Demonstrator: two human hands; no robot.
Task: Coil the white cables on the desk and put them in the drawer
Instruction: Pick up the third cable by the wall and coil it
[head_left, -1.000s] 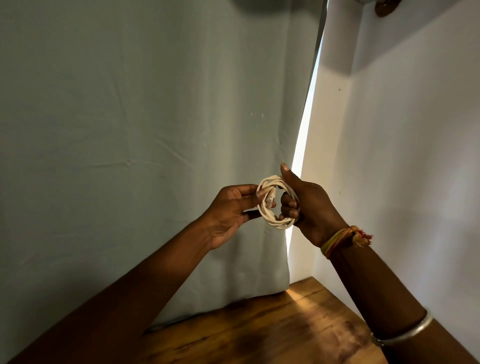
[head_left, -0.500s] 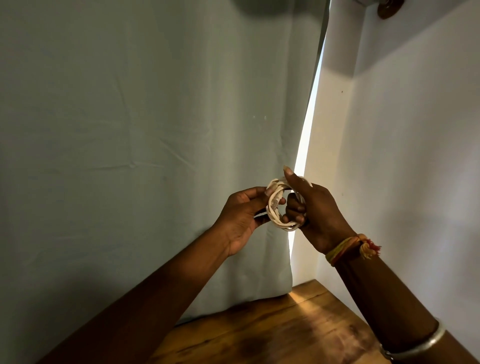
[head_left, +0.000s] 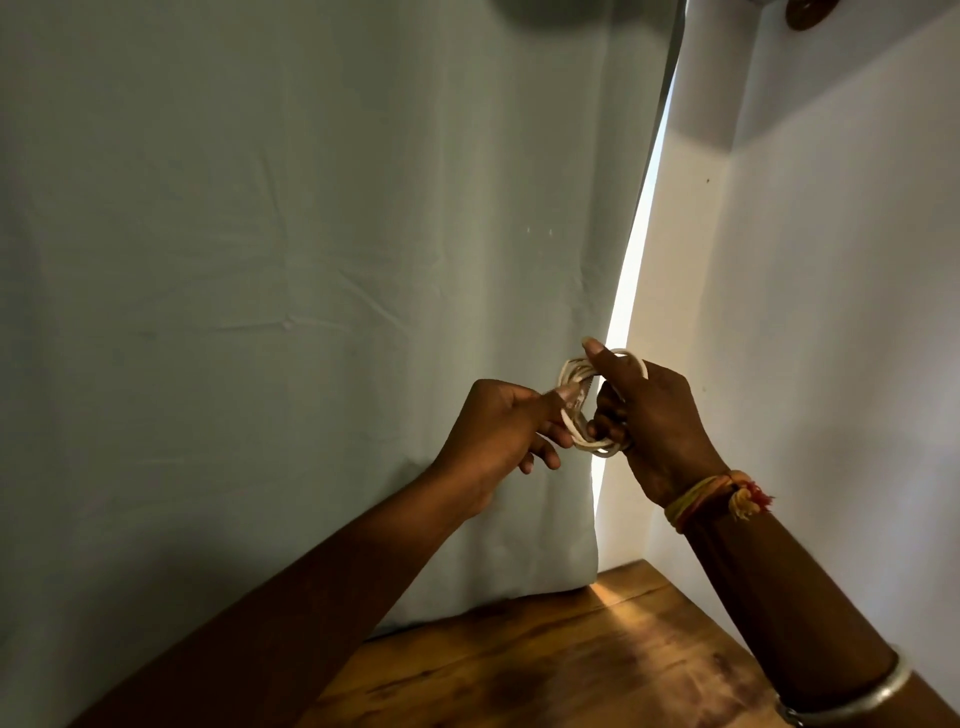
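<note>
A white cable (head_left: 582, 434), wound into a small coil of several loops, hangs in the air between both hands, well above the wooden desk (head_left: 545, 670). My right hand (head_left: 660, 431) grips the coil from the right, fingers through the ring and thumb pointing up over its top. My left hand (head_left: 498, 436) pinches the cable's plug end at the coil's left side. No drawer is in view.
A pale grey-green curtain (head_left: 311, 260) hangs behind the hands down to the desk's back edge. A bright slit of daylight (head_left: 628, 291) runs along its right edge. A white wall (head_left: 831, 312) closes off the right side of the desk.
Both hands and the coil have drifted slightly right and down in view. The left hand's fingers have shifted on the coil and now pinch the plug end.
</note>
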